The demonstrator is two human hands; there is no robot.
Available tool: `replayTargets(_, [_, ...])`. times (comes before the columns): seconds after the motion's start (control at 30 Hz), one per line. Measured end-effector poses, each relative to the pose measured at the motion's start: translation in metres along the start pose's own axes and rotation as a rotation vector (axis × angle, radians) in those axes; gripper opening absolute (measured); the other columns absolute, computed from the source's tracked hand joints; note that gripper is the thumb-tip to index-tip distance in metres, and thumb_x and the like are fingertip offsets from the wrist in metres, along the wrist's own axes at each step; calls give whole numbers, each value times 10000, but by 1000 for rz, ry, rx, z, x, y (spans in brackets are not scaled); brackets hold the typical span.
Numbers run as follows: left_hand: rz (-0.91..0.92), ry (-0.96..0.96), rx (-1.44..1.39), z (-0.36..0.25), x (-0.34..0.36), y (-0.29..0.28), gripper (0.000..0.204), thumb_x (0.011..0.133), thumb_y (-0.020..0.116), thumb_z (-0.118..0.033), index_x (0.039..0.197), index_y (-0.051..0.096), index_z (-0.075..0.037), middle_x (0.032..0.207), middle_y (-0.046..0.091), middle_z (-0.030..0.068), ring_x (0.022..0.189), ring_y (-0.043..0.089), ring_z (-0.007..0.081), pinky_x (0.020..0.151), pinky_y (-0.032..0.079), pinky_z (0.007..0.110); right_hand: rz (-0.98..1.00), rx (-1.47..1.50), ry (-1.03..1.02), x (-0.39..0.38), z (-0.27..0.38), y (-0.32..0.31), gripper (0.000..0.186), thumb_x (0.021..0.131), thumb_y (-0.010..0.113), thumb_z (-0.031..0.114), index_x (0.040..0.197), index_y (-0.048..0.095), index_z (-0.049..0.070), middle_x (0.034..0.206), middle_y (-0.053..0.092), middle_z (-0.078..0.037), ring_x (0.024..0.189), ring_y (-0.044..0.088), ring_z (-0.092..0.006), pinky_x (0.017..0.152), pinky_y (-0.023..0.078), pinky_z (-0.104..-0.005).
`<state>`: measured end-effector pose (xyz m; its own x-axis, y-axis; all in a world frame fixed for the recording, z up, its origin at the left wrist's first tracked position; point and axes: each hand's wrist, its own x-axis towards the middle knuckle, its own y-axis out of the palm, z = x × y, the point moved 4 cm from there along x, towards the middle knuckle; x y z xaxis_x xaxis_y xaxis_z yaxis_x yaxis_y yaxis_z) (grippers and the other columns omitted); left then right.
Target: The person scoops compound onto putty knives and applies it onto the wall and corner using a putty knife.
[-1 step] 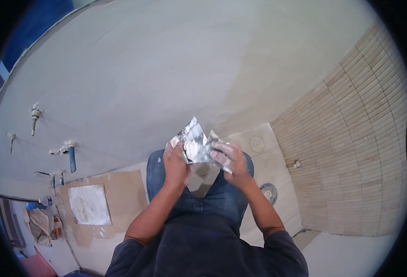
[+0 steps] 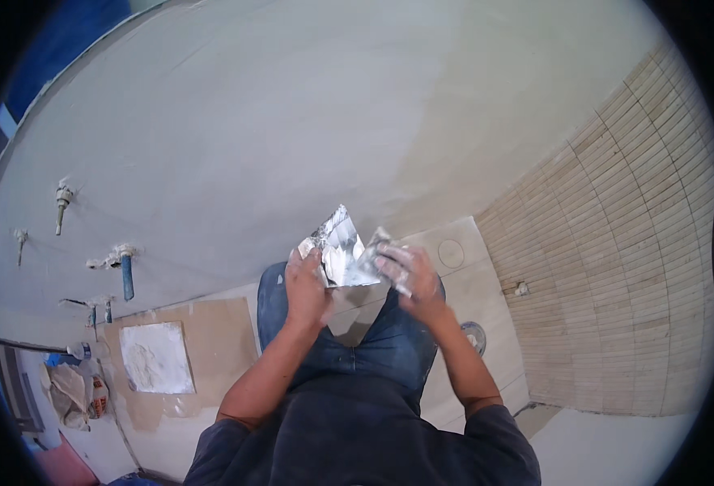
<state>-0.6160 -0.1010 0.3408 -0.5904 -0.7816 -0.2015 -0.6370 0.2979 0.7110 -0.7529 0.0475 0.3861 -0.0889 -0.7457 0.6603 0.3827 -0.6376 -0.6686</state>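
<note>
My left hand grips the lower left of a shiny silver sheet with white smears, held up between my knees. Just right of it, my right hand has its fingers curled over a smaller, smeared grey-white piece, whose exact kind I cannot make out. This piece touches or overlaps the sheet's right edge. Both hands are dusted with white, and the fingertips of my right hand are slightly blurred.
A plastered wall with pipe stubs faces me; a tiled wall stands right. Left below lie cardboard, a white board with powder and crumpled bags. A round container sits beside my right knee.
My right hand has shifted slightly to the right along with the grey-white piece. My left hand and the silver sheet are almost unchanged.
</note>
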Motion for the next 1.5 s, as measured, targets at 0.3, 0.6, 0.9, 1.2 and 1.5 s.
replayTargets(0.3, [172,-22,631,-51,27,-23,671,993,561,-227,1491,312,148,1476,472,223,1386,424,266,1178,271,337,391,-158,-208,61,40,-54,505,790,713,102,1248,708,314,1330,651,34,1137,613,-259,1035,483,-460])
replayTargets(0.6, [117,61,285,-94,39,-28,402,1017,530,-151,1364,490,49,1241,617,148,1105,627,235,936,532,382,506,-393,-186,82,17,-86,545,815,649,46,1292,673,310,1364,624,29,1180,586,-253,1067,464,-443])
replayTargets(0.9, [189,-37,272,-53,27,-93,623,973,560,-73,1511,296,99,1359,542,173,1210,572,239,1023,471,366,-633,-763,-232,264,-28,-303,557,746,589,-116,1221,699,152,1007,679,-119,955,610,-350,813,517,-436])
replayTargets(1.2, [235,1,258,-61,32,-106,520,976,509,-66,1455,360,73,1298,592,179,1127,637,273,974,520,398,-632,-978,-260,360,-23,-332,429,913,544,-4,1296,669,145,1281,665,-135,1175,593,-348,1000,483,-465])
replayTargets(1.5, [144,-23,235,-48,26,-97,429,984,501,-58,1394,408,28,1274,586,163,1120,642,264,948,544,403,-600,-1033,-295,257,-130,-267,562,777,661,-25,1262,708,255,1303,660,32,1086,588,-239,908,465,-382])
